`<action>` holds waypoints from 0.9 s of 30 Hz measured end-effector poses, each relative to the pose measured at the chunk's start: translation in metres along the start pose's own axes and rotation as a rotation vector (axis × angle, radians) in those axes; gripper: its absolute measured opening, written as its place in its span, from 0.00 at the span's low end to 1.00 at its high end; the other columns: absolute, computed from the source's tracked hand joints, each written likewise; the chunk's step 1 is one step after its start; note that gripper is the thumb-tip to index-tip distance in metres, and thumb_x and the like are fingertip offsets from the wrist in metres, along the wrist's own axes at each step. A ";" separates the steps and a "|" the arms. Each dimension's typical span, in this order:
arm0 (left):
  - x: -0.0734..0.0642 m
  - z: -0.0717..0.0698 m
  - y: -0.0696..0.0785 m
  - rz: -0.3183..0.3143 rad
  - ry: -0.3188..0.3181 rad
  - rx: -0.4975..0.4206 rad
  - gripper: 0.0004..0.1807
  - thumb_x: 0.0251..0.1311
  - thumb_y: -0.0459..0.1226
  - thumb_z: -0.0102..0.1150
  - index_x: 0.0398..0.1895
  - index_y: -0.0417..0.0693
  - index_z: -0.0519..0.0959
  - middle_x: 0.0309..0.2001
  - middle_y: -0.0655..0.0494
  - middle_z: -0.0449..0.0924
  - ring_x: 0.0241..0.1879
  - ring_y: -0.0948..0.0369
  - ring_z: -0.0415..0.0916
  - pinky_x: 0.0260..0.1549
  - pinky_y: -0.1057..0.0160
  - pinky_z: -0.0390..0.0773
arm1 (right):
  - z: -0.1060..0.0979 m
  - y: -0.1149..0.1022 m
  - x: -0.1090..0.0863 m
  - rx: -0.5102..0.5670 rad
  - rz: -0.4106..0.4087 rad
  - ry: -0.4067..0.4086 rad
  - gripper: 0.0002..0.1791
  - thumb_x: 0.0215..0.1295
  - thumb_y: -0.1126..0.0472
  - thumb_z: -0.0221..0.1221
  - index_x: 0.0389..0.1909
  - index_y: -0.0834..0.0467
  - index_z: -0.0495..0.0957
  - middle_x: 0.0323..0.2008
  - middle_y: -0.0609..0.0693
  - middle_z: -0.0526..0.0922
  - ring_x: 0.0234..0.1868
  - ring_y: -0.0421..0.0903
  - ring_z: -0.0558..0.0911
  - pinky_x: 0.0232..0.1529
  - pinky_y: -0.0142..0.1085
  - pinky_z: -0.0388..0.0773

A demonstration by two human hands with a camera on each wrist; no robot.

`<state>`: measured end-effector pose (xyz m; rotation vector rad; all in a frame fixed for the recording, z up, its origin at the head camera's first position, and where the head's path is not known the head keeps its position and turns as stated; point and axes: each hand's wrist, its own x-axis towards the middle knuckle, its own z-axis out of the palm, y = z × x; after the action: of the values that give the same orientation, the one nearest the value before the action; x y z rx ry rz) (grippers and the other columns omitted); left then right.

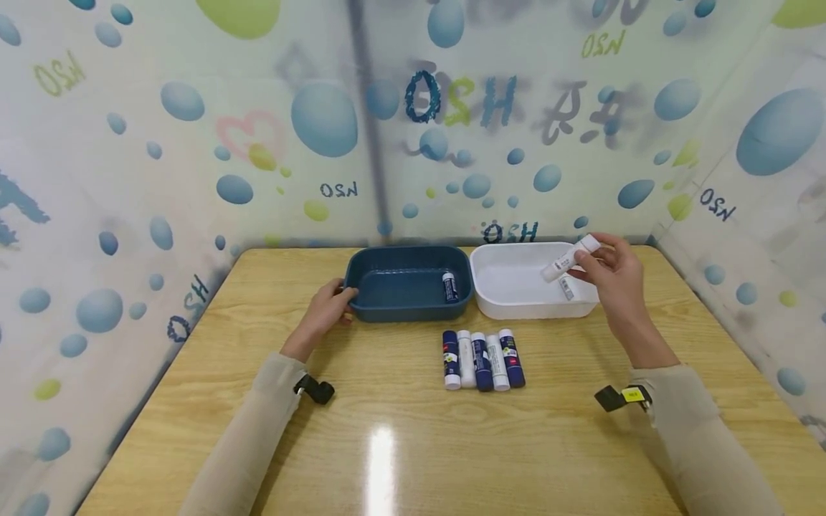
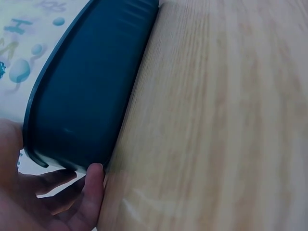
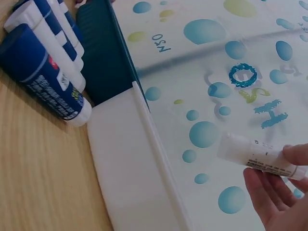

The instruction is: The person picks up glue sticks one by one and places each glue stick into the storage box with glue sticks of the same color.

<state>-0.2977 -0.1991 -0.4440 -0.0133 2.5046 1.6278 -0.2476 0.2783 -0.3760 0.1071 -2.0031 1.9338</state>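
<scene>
My right hand [image 1: 616, 276] pinches a white glue stick [image 1: 571, 259] between thumb and fingers, tilted above the white tray [image 1: 535, 310]. In that tray lies a white item with a dark printed label [image 1: 566, 288], partly hidden by the hand. My left hand [image 1: 325, 312] grips the left end of the dark blue tray [image 1: 406, 314], thumb over the rim and fingers against the outer wall. A dark blue glue stick [image 1: 449, 287] lies inside it near the right end. In front of the trays, several blue and white glue sticks [image 1: 480, 362] lie side by side.
Both trays stand end to end on a wooden table [image 1: 387, 401], close to a patterned wall covering [image 1: 400, 165] that rises behind and at both sides. Each wrist wears a strap with a small black device [image 1: 314, 389].
</scene>
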 end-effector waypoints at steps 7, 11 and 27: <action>-0.001 -0.003 -0.001 -0.012 0.006 -0.013 0.30 0.78 0.46 0.46 0.77 0.43 0.63 0.56 0.39 0.76 0.39 0.57 0.77 0.33 0.62 0.87 | 0.006 -0.017 0.029 -0.303 0.047 0.001 0.28 0.79 0.55 0.54 0.76 0.53 0.64 0.47 0.41 0.74 0.47 0.36 0.79 0.43 0.24 0.85; -0.001 -0.003 0.001 -0.007 0.003 -0.012 0.30 0.78 0.47 0.46 0.77 0.43 0.63 0.57 0.39 0.76 0.40 0.57 0.77 0.34 0.62 0.86 | 0.008 -0.025 0.050 -0.405 0.099 -0.049 0.30 0.80 0.52 0.52 0.78 0.54 0.61 0.50 0.44 0.73 0.50 0.40 0.77 0.45 0.27 0.85; 0.001 -0.001 0.000 -0.030 -0.007 -0.013 0.31 0.78 0.47 0.46 0.79 0.43 0.61 0.60 0.38 0.74 0.42 0.56 0.78 0.36 0.62 0.87 | -0.001 -0.025 0.120 -0.749 0.311 -0.499 0.31 0.79 0.57 0.55 0.75 0.64 0.60 0.63 0.72 0.71 0.54 0.65 0.82 0.50 0.49 0.88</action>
<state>-0.2985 -0.2001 -0.4439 -0.0470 2.4770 1.6295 -0.3520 0.3000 -0.3156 0.0943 -3.1046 1.2417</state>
